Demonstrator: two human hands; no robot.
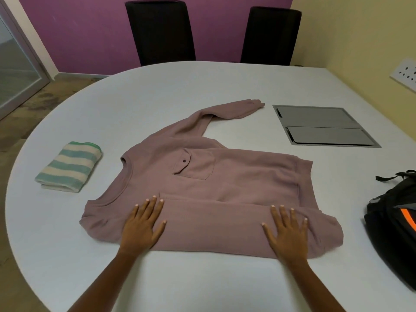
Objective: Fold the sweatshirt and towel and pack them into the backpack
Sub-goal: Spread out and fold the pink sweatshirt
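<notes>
A dusty-pink sweatshirt [236,179] lies flat on the white table, collar to the left, chest pocket facing up. Its near sleeve is folded across the body along the front edge, and its far sleeve stretches away toward the back. My left hand [143,226] presses flat on the folded part near the collar. My right hand [288,230] presses flat on the same fold near the hem. A folded green-and-cream striped towel [69,166] sits to the left of the sweatshirt. A black backpack [391,224] with an orange stripe lies at the right edge, partly out of view.
A grey cable hatch [324,126] is set flush into the round table [157,91] behind the sweatshirt's right side. Two black chairs [161,30] stand at the far edge against a purple wall. A wall socket [405,75] is on the right.
</notes>
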